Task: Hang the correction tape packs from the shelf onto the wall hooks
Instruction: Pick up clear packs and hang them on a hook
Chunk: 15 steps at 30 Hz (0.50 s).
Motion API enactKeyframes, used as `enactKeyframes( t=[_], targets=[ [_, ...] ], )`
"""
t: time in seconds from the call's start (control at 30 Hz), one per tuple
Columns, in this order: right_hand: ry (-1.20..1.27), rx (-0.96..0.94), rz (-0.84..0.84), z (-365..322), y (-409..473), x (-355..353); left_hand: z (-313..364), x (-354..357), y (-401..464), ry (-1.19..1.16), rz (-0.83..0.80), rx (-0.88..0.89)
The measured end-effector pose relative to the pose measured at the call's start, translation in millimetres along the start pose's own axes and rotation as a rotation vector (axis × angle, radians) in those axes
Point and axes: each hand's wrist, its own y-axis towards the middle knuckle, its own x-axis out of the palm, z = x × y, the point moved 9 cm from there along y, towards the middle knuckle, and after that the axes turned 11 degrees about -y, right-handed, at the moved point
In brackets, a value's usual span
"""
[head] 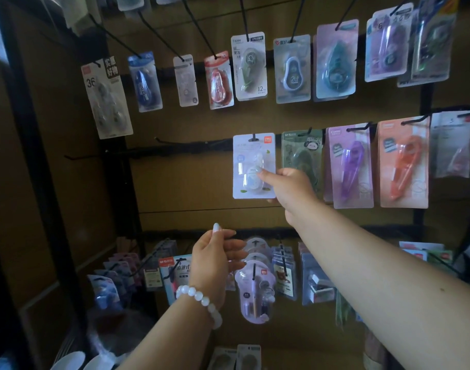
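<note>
Head view | right hand [290, 188] pinched white pack [254, 166] by its lower right edge, long axis upright, hole at hook [254, 137] (seated or not, unclear) | left hand [215, 260] lower, fingers loosely open, empty | bare hooks lay left

We've got our right hand [290, 186] pinching a white correction tape pack [254, 166] mid-frame, its hole on a black hook [254, 137]. Our left hand [215, 259], wearing a white bead bracelet [202, 303], hangs loosely open at lower center, in front of the bottom-row packs.
</note>
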Motion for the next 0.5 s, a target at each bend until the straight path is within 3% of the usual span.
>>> enactKeyframes(
  t=[0.5],
  targets=[
    [-0.175,0.212,0.171,19,46,2,-26,-11,19,0.007,0.003,-0.025]
  ],
)
